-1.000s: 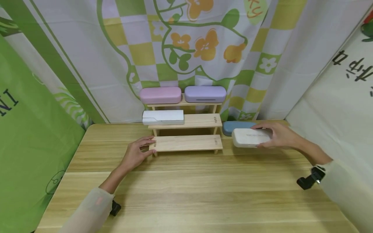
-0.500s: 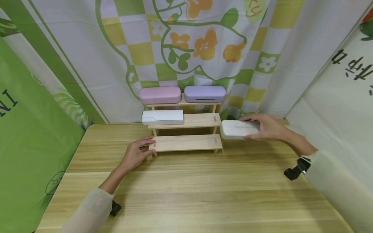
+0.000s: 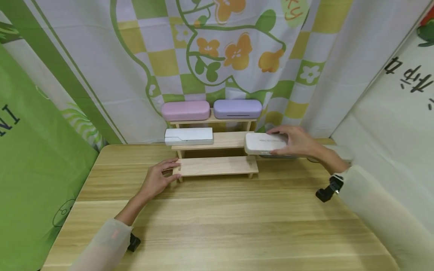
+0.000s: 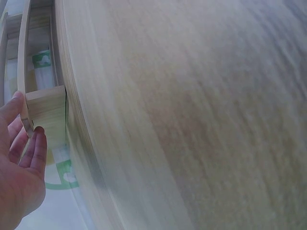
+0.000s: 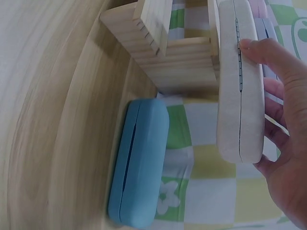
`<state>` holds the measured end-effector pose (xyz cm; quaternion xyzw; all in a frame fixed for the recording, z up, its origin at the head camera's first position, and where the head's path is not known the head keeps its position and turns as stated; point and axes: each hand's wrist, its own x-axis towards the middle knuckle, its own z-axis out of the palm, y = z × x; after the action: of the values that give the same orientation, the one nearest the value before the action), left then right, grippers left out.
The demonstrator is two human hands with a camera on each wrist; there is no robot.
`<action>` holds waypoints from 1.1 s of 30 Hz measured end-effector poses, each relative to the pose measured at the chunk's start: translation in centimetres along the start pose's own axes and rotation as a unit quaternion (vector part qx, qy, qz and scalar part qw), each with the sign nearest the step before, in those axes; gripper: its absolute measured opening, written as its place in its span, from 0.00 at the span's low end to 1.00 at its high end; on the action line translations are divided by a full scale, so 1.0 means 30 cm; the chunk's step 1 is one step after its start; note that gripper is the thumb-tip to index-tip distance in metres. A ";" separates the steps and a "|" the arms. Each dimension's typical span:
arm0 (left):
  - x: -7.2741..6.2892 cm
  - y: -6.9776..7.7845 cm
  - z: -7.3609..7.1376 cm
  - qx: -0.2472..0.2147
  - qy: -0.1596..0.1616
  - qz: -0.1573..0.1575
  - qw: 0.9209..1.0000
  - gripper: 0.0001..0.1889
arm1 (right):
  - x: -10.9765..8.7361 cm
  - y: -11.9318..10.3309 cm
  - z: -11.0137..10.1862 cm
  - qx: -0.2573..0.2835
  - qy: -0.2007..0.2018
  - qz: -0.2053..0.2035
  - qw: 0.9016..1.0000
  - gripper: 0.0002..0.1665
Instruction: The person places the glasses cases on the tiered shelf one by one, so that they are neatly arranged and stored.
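My right hand (image 3: 295, 141) grips an off-white glasses case (image 3: 262, 143), which overlaps the right end of the middle step in the head view. In the right wrist view the case's hinge (image 5: 239, 62) faces the camera, with my thumb on it. My left hand (image 3: 159, 177) holds the left end of the bottom step of a three-tier wooden shelf (image 3: 217, 166), thumb and fingers at its edges. A pink case (image 3: 185, 110) and a purple case (image 3: 237, 109) sit on the top tier. A white flap-lid case (image 3: 189, 136) lies on the middle tier's left half.
A blue glasses case (image 5: 141, 163) rests on the wooden table (image 3: 217, 226) right of the shelf, mostly hidden in the head view. Farther right, a pale case (image 3: 339, 152) lies partly behind my right forearm. A patterned curtain (image 3: 234, 52) hangs directly behind the shelf.
My right hand has carried the off-white case left and upward in the view, from right of the shelf to the middle step's right end. My left hand has stayed in place.
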<state>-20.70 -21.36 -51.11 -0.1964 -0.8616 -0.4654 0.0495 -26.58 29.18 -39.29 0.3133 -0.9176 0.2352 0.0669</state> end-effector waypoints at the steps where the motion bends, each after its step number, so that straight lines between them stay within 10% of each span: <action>1: 0.000 0.000 0.000 -0.001 0.000 0.001 1.000 0.20 | 0.008 -0.005 0.003 0.000 0.001 0.003 1.000 0.38; 33: 0.001 0.001 0.006 0.000 0.006 0.004 1.000 0.21 | 0.220 -0.095 0.114 0.009 0.007 0.001 1.000 0.36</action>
<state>-20.69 -21.20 -51.18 -0.1968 -0.8604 -0.4667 0.0568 -30.01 22.01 -39.41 0.3116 -0.9153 0.2453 0.0704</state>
